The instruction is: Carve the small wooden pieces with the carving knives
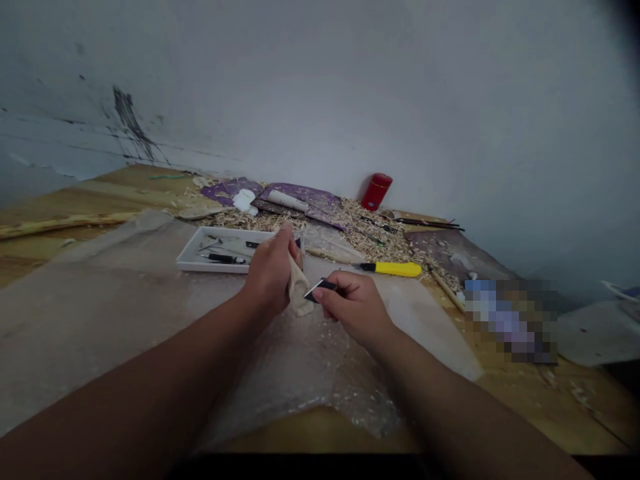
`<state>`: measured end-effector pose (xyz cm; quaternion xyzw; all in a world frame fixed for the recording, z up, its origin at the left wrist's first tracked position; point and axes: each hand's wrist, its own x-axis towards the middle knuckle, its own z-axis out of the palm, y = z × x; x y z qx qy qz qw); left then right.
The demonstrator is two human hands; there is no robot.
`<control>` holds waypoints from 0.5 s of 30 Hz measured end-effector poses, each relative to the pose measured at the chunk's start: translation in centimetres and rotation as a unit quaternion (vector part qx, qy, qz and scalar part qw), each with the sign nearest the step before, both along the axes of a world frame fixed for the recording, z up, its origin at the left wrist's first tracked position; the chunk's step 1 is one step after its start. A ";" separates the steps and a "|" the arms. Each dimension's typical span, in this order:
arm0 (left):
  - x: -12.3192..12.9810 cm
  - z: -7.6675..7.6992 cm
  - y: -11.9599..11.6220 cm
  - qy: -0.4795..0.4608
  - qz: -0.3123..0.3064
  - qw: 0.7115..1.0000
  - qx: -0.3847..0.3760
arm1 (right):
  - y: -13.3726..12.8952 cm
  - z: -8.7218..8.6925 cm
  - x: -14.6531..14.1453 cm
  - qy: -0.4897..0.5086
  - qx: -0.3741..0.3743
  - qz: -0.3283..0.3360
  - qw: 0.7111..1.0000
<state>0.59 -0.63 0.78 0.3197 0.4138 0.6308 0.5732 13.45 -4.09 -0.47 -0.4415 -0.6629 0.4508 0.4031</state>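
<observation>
2 hands over bubble wrap [300, 360]: L hand [270, 270], fingers curled tight round 1 pale wood carving [299, 287]; R hand [354, 307], fingers pinched shut on 1 small blade [320, 289], just beside it. Behind: 1 white tray [193, 257], 1 yellow knife [393, 269], 1 red tin [376, 191], lots of shavings [370, 233].

I hold a black-handled, silver-bladed craft knife [320, 289] and a cream carved wood piece [299, 287]; beyond sit a yellow-and-black box cutter [391, 269], a red cylindrical tin [376, 191] and purple sheets [303, 199].

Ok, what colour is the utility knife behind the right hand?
The utility knife is bright yellow with a black end; the head view shows it clearly.
</observation>
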 end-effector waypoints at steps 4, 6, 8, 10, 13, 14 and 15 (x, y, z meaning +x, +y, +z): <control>-0.1 -0.4 -0.1 0.061 0.036 0.997 0.040 | 0.2 -0.1 -0.1 0.008 0.003 -0.027 1.000; 0.0 -0.4 -0.3 0.079 0.036 0.995 0.048 | 0.2 -0.1 -0.1 0.011 0.006 -0.030 0.999; 0.0 -0.2 -0.4 0.087 0.031 0.994 0.051 | 0.1 0.0 -0.1 0.005 0.011 -0.028 1.000; 0.1 -0.1 -0.6 0.088 0.015 0.995 0.046 | -0.1 0.2 -0.1 -0.004 0.025 -0.028 0.999; 0.0 0.0 -0.7 0.081 -0.015 0.996 0.029 | -0.2 0.3 -0.1 -0.015 0.049 -0.026 0.998; 0.0 0.0 -0.7 0.077 -0.024 0.996 0.026 | -0.2 0.3 0.0 -0.019 0.055 -0.025 0.998; 0.0 -0.1 -0.7 0.073 -0.030 0.997 0.024 | -0.3 0.3 0.0 -0.023 0.059 -0.025 0.998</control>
